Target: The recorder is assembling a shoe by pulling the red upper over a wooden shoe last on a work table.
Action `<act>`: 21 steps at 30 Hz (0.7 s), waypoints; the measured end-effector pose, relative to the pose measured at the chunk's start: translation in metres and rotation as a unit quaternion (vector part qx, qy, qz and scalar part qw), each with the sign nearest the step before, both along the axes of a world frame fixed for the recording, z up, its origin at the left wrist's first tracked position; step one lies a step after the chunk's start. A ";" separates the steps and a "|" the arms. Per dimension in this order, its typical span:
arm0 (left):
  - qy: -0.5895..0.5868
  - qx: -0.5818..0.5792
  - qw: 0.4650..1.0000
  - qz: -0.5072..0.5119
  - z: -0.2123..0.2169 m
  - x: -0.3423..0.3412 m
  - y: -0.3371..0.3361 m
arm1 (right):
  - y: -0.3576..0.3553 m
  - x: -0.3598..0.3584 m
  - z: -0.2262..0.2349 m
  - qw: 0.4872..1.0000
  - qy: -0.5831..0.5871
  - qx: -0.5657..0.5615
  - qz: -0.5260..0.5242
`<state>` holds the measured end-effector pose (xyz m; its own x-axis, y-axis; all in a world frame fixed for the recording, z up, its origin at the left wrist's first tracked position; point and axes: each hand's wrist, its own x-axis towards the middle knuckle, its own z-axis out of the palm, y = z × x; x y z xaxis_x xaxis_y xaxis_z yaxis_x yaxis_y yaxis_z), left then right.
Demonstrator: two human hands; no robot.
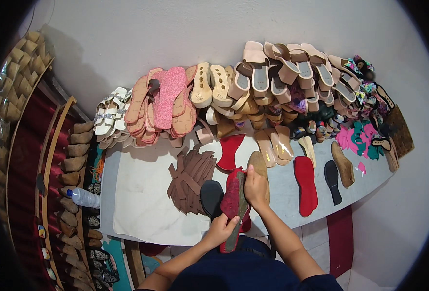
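Close to my body, over the table's front edge, I hold a shoe last point(242, 196) with dark red material wrapped round part of it. My left hand point(218, 231) is closed round its lower part, thumb on the red material. My right hand point(256, 188) grips its upper part from the right side. Beside it on the left lies a black sole point(211, 196), and just beyond is a red cut piece point(231, 151). A wooden last point(258, 162) lies partly behind my right hand. What my palms cover is hidden.
Brown strips point(192, 179) are heaped at left. Right of my hands lie a red insole point(305, 186), a black sole point(332, 182) and a wooden last point(342, 164). Stacked pink sandals point(260, 72) and patterned insoles point(170, 97) line the wall. A rack of lasts point(76, 150) stands left.
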<state>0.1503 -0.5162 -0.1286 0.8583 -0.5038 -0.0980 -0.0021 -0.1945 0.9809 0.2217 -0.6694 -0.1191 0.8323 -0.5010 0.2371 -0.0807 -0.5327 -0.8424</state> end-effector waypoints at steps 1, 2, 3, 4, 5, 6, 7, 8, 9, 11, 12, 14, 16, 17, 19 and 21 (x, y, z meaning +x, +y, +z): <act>-0.001 0.000 1.000 0.000 -0.004 0.000 -0.001 | 0.000 0.000 -0.002 1.000 0.012 -0.015 -0.005; 0.000 -0.034 0.999 0.009 -0.008 -0.001 -0.003 | 0.000 0.001 -0.003 0.999 0.024 -0.030 -0.010; 0.000 -0.069 0.997 0.018 -0.011 -0.003 -0.004 | 0.000 0.001 -0.002 0.999 0.023 -0.029 -0.010; 0.000 -0.068 0.998 0.018 -0.012 -0.004 -0.004 | 0.000 0.002 -0.001 0.999 0.030 -0.034 -0.010; 0.035 -0.103 0.994 0.007 -0.014 -0.006 -0.004 | 0.000 0.002 0.001 0.998 0.037 -0.040 -0.011; 0.069 -0.137 0.988 -0.004 -0.014 -0.006 -0.004 | 0.000 0.002 0.003 0.999 0.037 -0.039 -0.011; 0.070 -0.136 0.988 -0.004 -0.012 -0.006 -0.004 | 0.000 0.001 0.005 0.998 0.046 -0.044 -0.008; 0.021 -0.072 0.997 -0.010 -0.007 -0.005 -0.005 | 0.000 0.001 0.007 0.997 0.055 -0.049 -0.005; -0.027 -0.008 0.999 -0.015 -0.004 -0.005 -0.005 | 0.000 0.001 0.008 0.997 0.055 -0.048 -0.006; 0.052 -0.051 0.997 -0.016 -0.012 -0.004 -0.004 | 0.001 0.001 0.011 0.997 0.077 -0.026 0.002; 0.131 -0.094 0.987 -0.018 -0.015 -0.004 -0.003 | 0.001 0.000 0.011 0.997 0.075 -0.026 0.004; 0.129 -0.089 0.988 -0.004 -0.013 -0.005 -0.005 | 0.000 -0.002 0.008 0.996 0.033 0.061 0.055; 0.127 -0.084 0.988 0.013 -0.011 -0.007 -0.007 | 0.008 -0.009 0.001 0.998 -0.018 0.027 0.050; 0.109 -0.057 0.992 0.012 -0.011 -0.009 -0.007 | 0.011 -0.011 0.000 0.997 -0.068 -0.006 0.044; 0.092 -0.030 0.995 0.017 -0.012 -0.012 -0.006 | 0.012 -0.017 0.003 0.997 -0.056 0.001 0.052; 0.066 0.066 0.996 0.001 -0.013 -0.015 -0.005 | 0.014 -0.020 0.004 0.997 -0.043 0.010 0.062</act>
